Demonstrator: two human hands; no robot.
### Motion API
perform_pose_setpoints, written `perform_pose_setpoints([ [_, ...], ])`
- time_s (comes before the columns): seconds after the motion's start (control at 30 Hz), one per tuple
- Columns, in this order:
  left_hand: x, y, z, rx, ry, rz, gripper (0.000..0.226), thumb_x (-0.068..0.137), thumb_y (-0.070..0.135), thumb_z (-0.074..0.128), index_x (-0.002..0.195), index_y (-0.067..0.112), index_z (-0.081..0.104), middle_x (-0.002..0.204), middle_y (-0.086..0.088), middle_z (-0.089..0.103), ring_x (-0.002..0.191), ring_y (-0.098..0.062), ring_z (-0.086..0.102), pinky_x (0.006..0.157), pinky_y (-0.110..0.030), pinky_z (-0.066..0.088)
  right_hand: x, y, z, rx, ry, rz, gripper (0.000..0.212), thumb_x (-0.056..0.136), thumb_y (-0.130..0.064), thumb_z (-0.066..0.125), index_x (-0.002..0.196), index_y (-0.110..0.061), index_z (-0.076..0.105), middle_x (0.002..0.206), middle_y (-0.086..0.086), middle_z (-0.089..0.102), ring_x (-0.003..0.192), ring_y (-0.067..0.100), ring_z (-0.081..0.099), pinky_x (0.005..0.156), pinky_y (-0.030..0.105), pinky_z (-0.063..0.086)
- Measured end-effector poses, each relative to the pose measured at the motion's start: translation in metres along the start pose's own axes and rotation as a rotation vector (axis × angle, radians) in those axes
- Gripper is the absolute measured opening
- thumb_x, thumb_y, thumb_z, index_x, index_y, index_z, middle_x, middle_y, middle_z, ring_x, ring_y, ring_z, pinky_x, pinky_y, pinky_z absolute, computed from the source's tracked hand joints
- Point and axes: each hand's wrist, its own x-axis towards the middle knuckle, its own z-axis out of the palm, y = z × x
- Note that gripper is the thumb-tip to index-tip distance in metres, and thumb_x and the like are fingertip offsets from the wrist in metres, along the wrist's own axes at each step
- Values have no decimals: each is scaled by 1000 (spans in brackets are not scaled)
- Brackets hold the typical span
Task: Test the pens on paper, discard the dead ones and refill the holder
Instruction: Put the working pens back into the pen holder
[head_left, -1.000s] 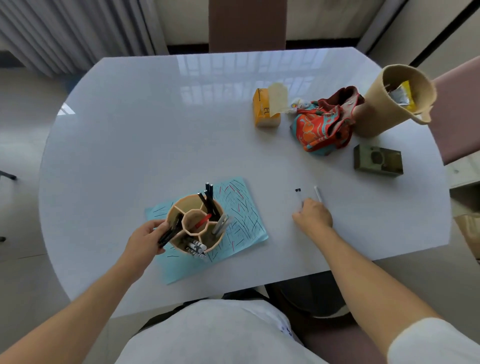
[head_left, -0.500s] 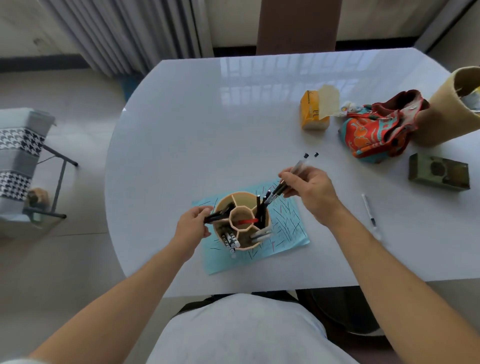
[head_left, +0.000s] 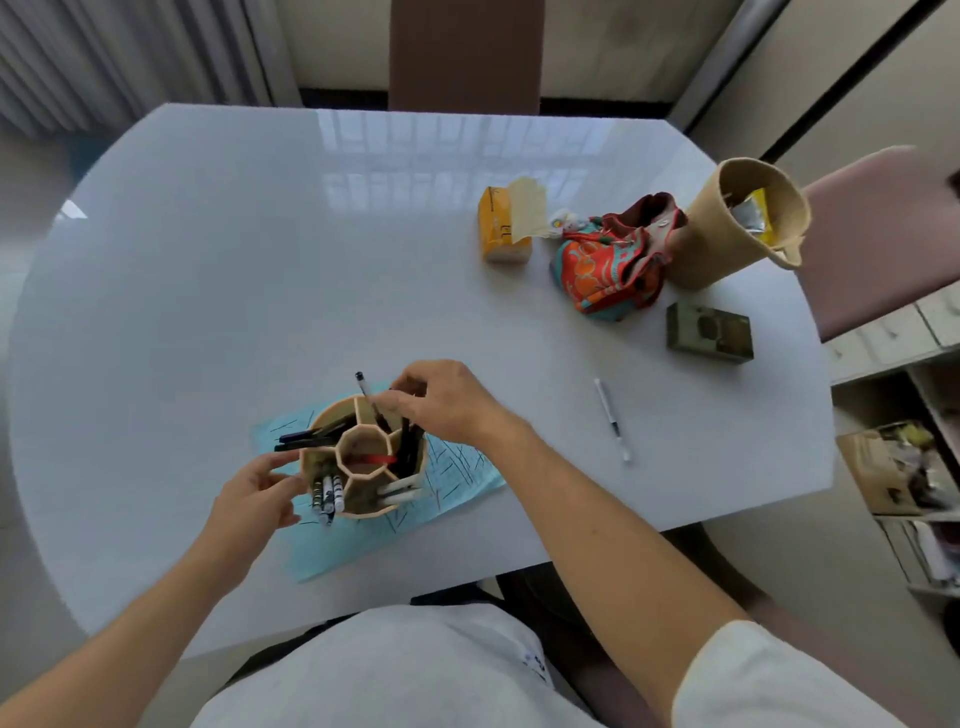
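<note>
Right hand (head_left: 447, 402) pinching clear pen (head_left: 368, 395), tan honeycomb-celled holder (head_left: 363, 457), scribbled blue paper (head_left: 457, 473)

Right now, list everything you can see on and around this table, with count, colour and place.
pen holder: one, tan, compartmented, on the paper near the front edge
paper: one, light blue, scribbled on, under the holder
pens in holder: several; black, white, one red; exact count unclear
held pen: one, clear with dark cap, in a back compartment
loose pen: one, white, lying right of the paper
tissue pack: one, orange, back centre
cloth pouch: one, red and teal, right of the pack
bin: one, tan, back right, wrappers inside
small box: one, olive, in front of the bin
table: one, white
chairs: two, brownish-pink, back and right
left hand: touches the holder's side
right hand: pinches the held pen
</note>
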Motion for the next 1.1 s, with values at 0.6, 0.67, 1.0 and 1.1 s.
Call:
perform_pose_setpoints([
  [0.6, -5, 15, 7, 5, 12, -11, 14, 95, 29, 66, 107, 29, 73, 76, -1, 69, 48, -9, 48, 66, -33, 54, -66, 197, -73, -76, 460, 662, 26, 92, -13, 65, 117, -6, 70, 110, 15, 71, 102, 33, 67, 87, 38, 54],
  [0.67, -4, 15, 7, 9, 13, -15, 15, 94, 32, 66, 107, 29, 73, 81, -5, 68, 50, -10, 48, 66, -33, 54, -64, 181, -64, 295, 410, 577, 25, 89, -3, 68, 113, 0, 71, 93, 14, 72, 78, 26, 65, 71, 33, 53],
  [1.0, -2, 13, 6, 6, 18, -15, 12, 94, 35, 67, 103, 32, 73, 81, -3, 70, 51, -11, 50, 62, -31, 53, -76, 118, -26, 1114, 99, 340, 24, 81, -9, 59, 101, -4, 71, 80, 11, 67, 61, 13, 49, 54, 23, 38],
  [1.1, -1, 11, 7, -10, 12, -25, 11, 93, 34, 68, 102, 31, 73, 79, -1, 70, 50, -10, 51, 63, -32, 55, -83, 110, -20, 1157, 60, 298, 23, 81, -8, 61, 103, -4, 68, 82, 10, 67, 66, 14, 51, 56, 23, 41],
])
